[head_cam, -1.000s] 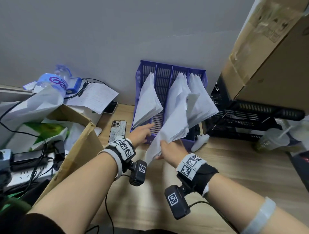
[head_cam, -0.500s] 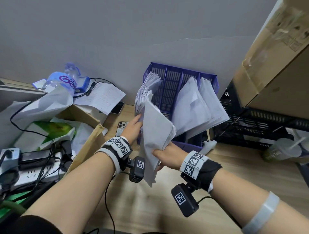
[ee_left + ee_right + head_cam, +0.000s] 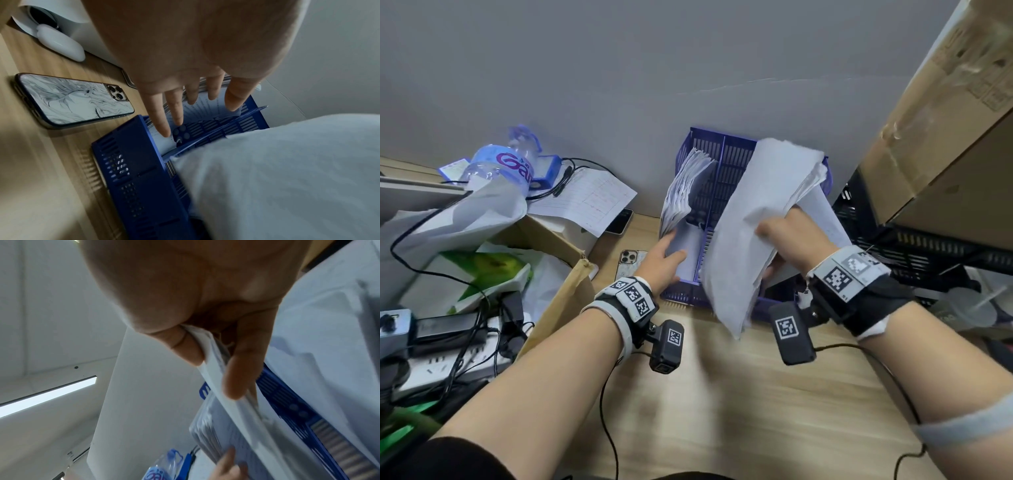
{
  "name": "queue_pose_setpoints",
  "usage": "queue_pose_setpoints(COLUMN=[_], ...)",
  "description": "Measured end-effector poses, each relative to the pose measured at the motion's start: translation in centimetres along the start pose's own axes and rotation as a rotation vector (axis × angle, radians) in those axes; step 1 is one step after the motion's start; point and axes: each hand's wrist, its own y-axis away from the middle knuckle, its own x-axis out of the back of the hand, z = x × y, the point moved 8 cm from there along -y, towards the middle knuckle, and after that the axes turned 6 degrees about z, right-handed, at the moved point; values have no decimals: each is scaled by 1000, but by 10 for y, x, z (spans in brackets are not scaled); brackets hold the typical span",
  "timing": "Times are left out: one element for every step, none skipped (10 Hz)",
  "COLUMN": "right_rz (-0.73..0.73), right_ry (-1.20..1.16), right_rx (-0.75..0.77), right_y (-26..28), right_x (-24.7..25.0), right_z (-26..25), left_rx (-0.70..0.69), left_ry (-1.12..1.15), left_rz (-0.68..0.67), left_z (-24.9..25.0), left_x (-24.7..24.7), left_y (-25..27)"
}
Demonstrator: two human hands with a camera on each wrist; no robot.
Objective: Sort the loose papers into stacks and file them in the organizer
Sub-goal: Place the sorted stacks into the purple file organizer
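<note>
A purple slotted organizer (image 3: pixel 722 161) stands against the wall on the wooden desk. Its left slot holds a fanned stack of printed papers (image 3: pixel 681 192). My left hand (image 3: pixel 674 246) lays straight fingers on that stack, as the left wrist view shows (image 3: pixel 197 113) above the organizer (image 3: pixel 139 178). My right hand (image 3: pixel 787 236) grips a thick white paper stack (image 3: pixel 750 222) tilted over the middle and right slots. In the right wrist view thumb and fingers (image 3: pixel 236 378) pinch this stack (image 3: pixel 246 410) at its edge. The right slot's contents are hidden behind it.
A phone (image 3: pixel 628 263) lies face down left of the organizer. An open cardboard box (image 3: pixel 558 240), a water bottle (image 3: pixel 500 168), a power strip and cables (image 3: pixel 448 359) crowd the left. A black crate (image 3: pixel 928 246), a large carton (image 3: pixel 945 137) and a plastic cup (image 3: pixel 969 308) stand right.
My right hand has carried its paper stack rightward, from in front of the left slot to over the middle and right slots. My left hand has slid lower on the left stack.
</note>
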Motion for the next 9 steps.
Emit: queue_pose_setpoints(right_rz=[76,77,29,76,55,-59,-47,-25,-19], right_ry=[-57,-93,-144,178,107,268,272,259,146], right_rx=[-2,-30,-187,-34,-52,-93,-101,-63,-81], right_y=[-9,-28,-26,-28,-43,-51,-58,-61,-54], right_x=[15,-2,-21,-40,-66,-93,-103,-113,-113], right_z=[-10,-3,-1,-5,16,36,47,51,53], left_rx=[21,15,20,27,29,22,22,23,40], left_ry=[10,22,26,30,32,3,-1,21,54], left_rz=[-10,-13,-10,-5,-1,-11,-18,-19,-4], left_z=[-2,0,-3,-5,-6,-5,-4,-3,-3], left_x=[-2,-4,-3,0,2,2,2,1,-1], left_y=[-3,-5,-8,-9,-9,-8,-7,-4,-2])
